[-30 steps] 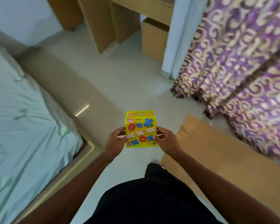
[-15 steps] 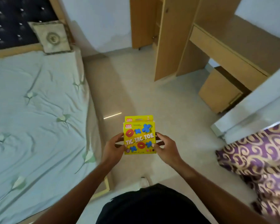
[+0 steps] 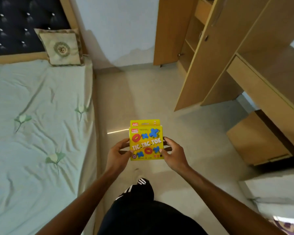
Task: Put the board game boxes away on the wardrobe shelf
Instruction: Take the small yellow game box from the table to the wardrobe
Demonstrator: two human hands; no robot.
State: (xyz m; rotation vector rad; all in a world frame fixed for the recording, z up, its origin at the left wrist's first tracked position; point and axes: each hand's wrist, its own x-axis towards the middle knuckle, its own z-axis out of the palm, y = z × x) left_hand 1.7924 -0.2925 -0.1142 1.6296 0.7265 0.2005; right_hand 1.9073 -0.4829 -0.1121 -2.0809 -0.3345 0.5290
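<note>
My left hand (image 3: 118,156) pinches the left edge of the yellow Tic Tac Toe box (image 3: 146,143), thumb on the printed face. My right hand (image 3: 174,156) pinches the right edge the same way, and together they hold the box in the air above the floor (image 3: 143,99). A second yellow flap shows behind the box and may belong to another one. I judge the card thin, light and easily dented, so it is best held by its side edges with mild pressure. The open wardrobe (image 3: 209,53), shelves (image 3: 202,12) showing, stands ahead to the right.
</note>
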